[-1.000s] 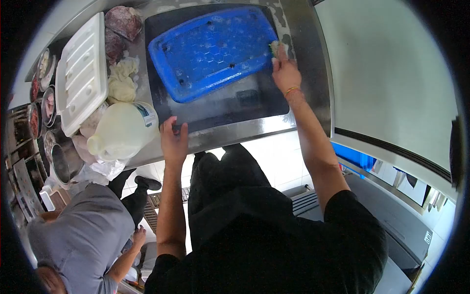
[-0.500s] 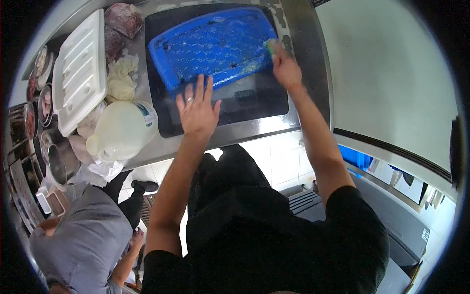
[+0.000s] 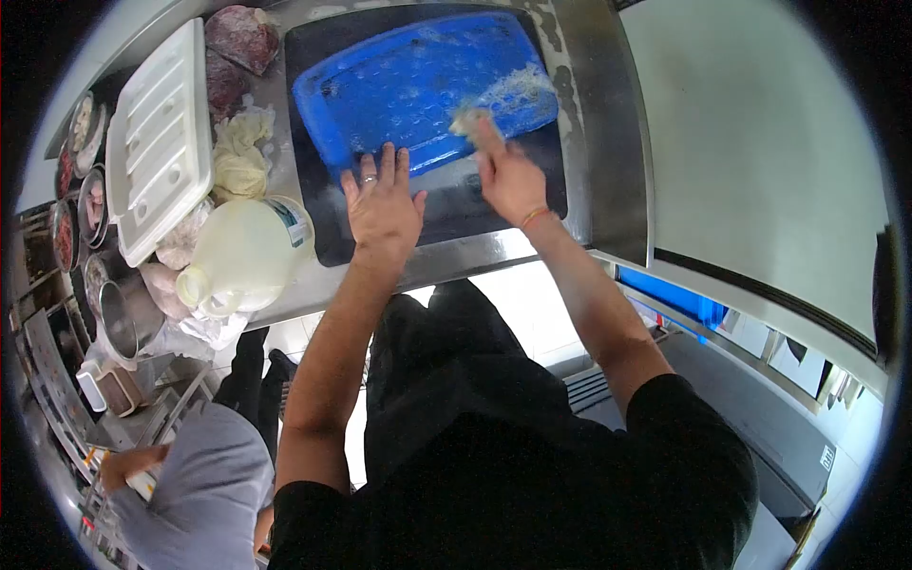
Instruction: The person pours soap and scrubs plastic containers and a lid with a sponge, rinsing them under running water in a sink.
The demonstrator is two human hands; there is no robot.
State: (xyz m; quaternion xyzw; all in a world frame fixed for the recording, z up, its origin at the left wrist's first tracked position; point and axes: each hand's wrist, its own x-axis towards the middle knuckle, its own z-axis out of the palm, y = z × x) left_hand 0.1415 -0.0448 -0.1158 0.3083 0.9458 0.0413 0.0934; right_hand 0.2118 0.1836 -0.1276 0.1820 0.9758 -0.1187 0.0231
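A wet blue plastic lid (image 3: 399, 90), streaked with suds, lies on a black mat (image 3: 456, 214). My left hand (image 3: 385, 209) rests on its near edge, fingers spread and flat. In my right hand (image 3: 513, 180) is a sponge (image 3: 469, 122), pressed on the lid right of its middle and blurred by motion. White foam (image 3: 521, 87) covers the lid's right side, just beyond the sponge.
To the left stand a white ribbed lid (image 3: 160, 142), a large plastic jug (image 3: 249, 255), a yellowish cloth (image 3: 242, 152) and dark red meat (image 3: 242, 38). Metal bowls (image 3: 128, 318) line the far left. A co-worker in a grey shirt (image 3: 204, 475) bends at lower left.
My right hand has swept the sponge left from the lid's right edge, with foam now on that side. My left hand stays put. The co-worker has shifted lower in view.
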